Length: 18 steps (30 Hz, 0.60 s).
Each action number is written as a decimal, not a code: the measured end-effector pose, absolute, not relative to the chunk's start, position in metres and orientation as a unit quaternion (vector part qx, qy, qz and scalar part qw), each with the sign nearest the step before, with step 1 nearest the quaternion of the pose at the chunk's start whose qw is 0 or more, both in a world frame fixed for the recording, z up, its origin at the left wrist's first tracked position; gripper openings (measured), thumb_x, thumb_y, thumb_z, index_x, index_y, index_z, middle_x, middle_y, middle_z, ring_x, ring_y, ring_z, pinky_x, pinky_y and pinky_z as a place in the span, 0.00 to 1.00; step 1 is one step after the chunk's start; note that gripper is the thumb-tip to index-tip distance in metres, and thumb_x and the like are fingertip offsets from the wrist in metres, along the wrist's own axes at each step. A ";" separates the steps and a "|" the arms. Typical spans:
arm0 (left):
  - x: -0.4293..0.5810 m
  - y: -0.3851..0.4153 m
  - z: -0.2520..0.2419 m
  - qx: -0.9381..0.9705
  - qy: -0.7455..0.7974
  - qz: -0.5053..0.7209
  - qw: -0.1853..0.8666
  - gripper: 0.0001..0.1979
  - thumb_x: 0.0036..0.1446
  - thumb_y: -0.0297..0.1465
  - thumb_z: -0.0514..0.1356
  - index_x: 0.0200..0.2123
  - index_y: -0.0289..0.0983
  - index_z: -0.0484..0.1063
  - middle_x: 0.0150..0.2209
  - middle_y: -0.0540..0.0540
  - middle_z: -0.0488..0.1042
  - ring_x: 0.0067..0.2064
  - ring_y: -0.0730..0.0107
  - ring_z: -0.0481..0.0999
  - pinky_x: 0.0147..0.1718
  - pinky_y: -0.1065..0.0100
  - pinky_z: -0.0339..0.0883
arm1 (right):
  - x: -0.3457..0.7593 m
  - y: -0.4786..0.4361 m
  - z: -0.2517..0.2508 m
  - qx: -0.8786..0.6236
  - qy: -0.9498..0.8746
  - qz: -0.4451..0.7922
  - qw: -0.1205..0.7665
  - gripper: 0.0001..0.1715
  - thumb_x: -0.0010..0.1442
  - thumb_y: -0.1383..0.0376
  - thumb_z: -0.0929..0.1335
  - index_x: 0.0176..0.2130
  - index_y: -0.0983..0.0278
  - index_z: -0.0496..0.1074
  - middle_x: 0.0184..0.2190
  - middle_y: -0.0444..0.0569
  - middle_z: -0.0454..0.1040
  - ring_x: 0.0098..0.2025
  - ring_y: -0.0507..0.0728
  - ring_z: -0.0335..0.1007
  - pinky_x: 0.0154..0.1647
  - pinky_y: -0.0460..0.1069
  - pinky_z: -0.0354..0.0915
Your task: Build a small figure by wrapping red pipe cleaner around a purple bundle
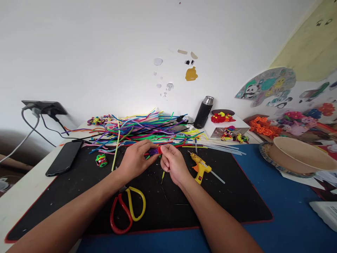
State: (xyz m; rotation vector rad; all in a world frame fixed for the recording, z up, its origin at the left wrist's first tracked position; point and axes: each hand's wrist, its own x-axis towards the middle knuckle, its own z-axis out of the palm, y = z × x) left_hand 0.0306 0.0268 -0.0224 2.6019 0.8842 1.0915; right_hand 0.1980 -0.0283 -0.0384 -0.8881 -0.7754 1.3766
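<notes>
Over the middle of a black mat [226, 196], both hands meet at a small purple and red pipe-cleaner piece [152, 151]. My left hand [137, 158] pinches its purple part between thumb and fingers. At its red end, my right hand [172, 161] is closed, thumb pressed against the fingers; much of the piece is hidden by them. Below my left wrist lie scissors [127, 209] with one red and one yellow handle, their blades mostly covered. Right of my right hand rests a yellow glue gun [201, 168]. A small green and red pipe-cleaner figure [101, 160] sits to the left.
A heap of colourful pipe cleaners [142, 128] runs along the wall. A black phone [64, 158] lies left, near a power socket [43, 107] with cables. Behind stand a black thermos [203, 112] and a white box [226, 124]. A beige bowl [302, 154] is at right.
</notes>
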 end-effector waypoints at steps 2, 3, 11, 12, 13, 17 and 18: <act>0.031 0.027 -0.023 0.880 0.294 0.365 0.079 0.08 0.66 0.36 0.64 0.45 0.38 0.78 0.42 0.41 0.83 0.42 0.58 0.83 0.42 0.62 0.74 | 0.198 -0.029 -0.038 -0.389 -0.338 0.599 0.613 0.24 0.57 0.47 0.77 0.35 0.61 0.69 0.13 0.30 0.57 0.12 0.46 0.49 0.14 0.43 0.42; 0.031 0.028 -0.024 0.882 0.295 0.360 0.070 0.09 0.66 0.35 0.64 0.45 0.38 0.78 0.43 0.40 0.83 0.42 0.57 0.83 0.42 0.62 0.74 | 0.199 -0.029 -0.039 -0.391 -0.340 0.599 0.611 0.25 0.57 0.47 0.77 0.36 0.61 0.69 0.13 0.30 0.57 0.12 0.46 0.50 0.14 0.43 0.42; 0.032 0.025 -0.018 0.898 0.312 0.301 0.068 0.08 0.65 0.31 0.63 0.47 0.38 0.76 0.44 0.42 0.82 0.42 0.57 0.83 0.40 0.63 0.73 | 0.197 -0.026 -0.043 -0.409 -0.345 0.589 0.605 0.25 0.57 0.47 0.77 0.36 0.61 0.68 0.13 0.29 0.55 0.12 0.46 0.49 0.14 0.43 0.41; 0.032 0.025 -0.018 0.898 0.317 0.298 0.074 0.08 0.64 0.31 0.63 0.47 0.39 0.76 0.44 0.43 0.82 0.43 0.58 0.83 0.40 0.63 0.73 | 0.197 -0.026 -0.043 -0.411 -0.345 0.588 0.605 0.25 0.57 0.47 0.77 0.36 0.61 0.68 0.12 0.29 0.55 0.12 0.46 0.49 0.14 0.43 0.41; 0.032 0.024 -0.017 0.897 0.321 0.294 0.078 0.08 0.64 0.30 0.62 0.47 0.39 0.75 0.44 0.43 0.82 0.43 0.58 0.83 0.40 0.63 0.73 | 0.197 -0.027 -0.043 -0.414 -0.345 0.587 0.604 0.25 0.56 0.46 0.77 0.36 0.61 0.68 0.12 0.29 0.55 0.12 0.46 0.49 0.14 0.43 0.41; 0.033 0.024 -0.017 0.895 0.330 0.287 0.089 0.08 0.64 0.30 0.62 0.46 0.40 0.74 0.44 0.45 0.81 0.43 0.59 0.82 0.39 0.64 0.72 | 0.197 -0.027 -0.040 -0.426 -0.345 0.582 0.601 0.26 0.55 0.46 0.77 0.36 0.62 0.69 0.12 0.30 0.56 0.12 0.46 0.50 0.14 0.43 0.41; 0.033 0.024 -0.018 0.894 0.331 0.286 0.093 0.08 0.64 0.30 0.62 0.46 0.40 0.74 0.44 0.45 0.81 0.43 0.59 0.82 0.39 0.64 0.72 | 0.197 -0.027 -0.040 -0.426 -0.346 0.582 0.601 0.26 0.55 0.46 0.77 0.36 0.62 0.69 0.12 0.30 0.56 0.12 0.46 0.50 0.14 0.43 0.42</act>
